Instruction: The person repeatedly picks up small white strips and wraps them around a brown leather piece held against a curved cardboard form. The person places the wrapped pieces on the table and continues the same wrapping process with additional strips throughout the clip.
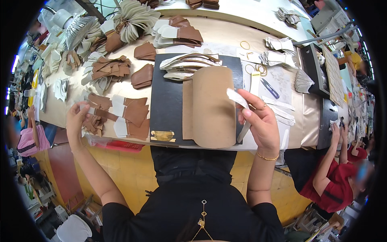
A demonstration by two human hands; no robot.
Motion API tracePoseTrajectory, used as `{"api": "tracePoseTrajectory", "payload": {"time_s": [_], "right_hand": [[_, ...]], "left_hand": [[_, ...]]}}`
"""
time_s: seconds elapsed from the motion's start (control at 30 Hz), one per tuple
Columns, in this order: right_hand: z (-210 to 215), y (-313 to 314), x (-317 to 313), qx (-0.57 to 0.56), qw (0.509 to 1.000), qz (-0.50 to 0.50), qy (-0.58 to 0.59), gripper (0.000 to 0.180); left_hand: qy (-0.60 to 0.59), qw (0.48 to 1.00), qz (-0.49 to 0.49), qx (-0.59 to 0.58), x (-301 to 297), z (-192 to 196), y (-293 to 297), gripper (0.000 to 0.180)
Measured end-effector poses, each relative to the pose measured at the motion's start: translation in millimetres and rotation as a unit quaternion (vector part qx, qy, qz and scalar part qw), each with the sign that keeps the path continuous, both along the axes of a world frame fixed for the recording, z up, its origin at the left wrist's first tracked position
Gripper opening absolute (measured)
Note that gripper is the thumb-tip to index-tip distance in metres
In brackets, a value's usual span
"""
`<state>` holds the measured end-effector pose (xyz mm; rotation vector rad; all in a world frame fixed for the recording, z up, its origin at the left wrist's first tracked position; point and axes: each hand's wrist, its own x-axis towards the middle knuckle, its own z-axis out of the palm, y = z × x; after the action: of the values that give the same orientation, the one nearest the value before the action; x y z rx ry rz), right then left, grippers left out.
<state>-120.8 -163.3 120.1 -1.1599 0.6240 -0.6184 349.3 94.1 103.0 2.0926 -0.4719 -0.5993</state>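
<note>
My left hand (76, 119) pinches one end of a narrow brown leather strip (104, 114), which stretches right over a heap of brown leather pieces (96, 101). Raised at the right, my right hand (261, 123) grips a small white piece (238, 98) between thumb and fingers; its material is unclear. Between my hands a curved tan block (213, 107) rests on a black board (167, 109). A stack of white and brown leather pieces (189, 65) lies behind the block. Brown pieces with white ends (131, 115) lie just right of the strip.
Blue-handled thread snips (270, 88) and rubber bands (258, 69) lie right of the board. Fanned leather bundles (135, 20) crowd the back left. A black tray (316, 72) stands at the right. People work on both sides; a red-clad person (336, 179) sits at the right.
</note>
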Motion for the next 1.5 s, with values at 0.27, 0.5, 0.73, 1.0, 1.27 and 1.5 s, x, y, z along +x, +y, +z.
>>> {"api": "tracePoseTrajectory", "payload": {"time_s": [0.27,0.5,0.73,1.0,1.27,1.5], "right_hand": [[-10,-4,-22,0.001,0.998,-0.060,-0.037,0.021],[14,-8,-86,-0.106,0.959,-0.262,-0.037,0.018],[31,9,-68,-0.120,0.985,-0.119,0.044,0.007],[26,23,5,0.004,0.994,0.036,0.100,0.014],[27,27,13,-0.031,0.997,0.026,0.064,0.011],[-10,1,-28,-0.117,0.966,-0.177,0.149,0.015]], "left_hand": [[0.215,0.834,-0.326,-0.391,-196,88,-83,0.018],[0.436,0.826,-0.337,-0.117,-265,31,-152,0.019],[0.449,0.824,-0.329,-0.104,-256,10,-144,0.025],[0.203,0.908,-0.322,-0.174,-260,31,-127,0.029],[0.379,0.287,-0.809,-0.346,-273,84,-109,0.055],[0.339,0.162,-0.833,-0.406,-291,93,-102,0.087]]}}
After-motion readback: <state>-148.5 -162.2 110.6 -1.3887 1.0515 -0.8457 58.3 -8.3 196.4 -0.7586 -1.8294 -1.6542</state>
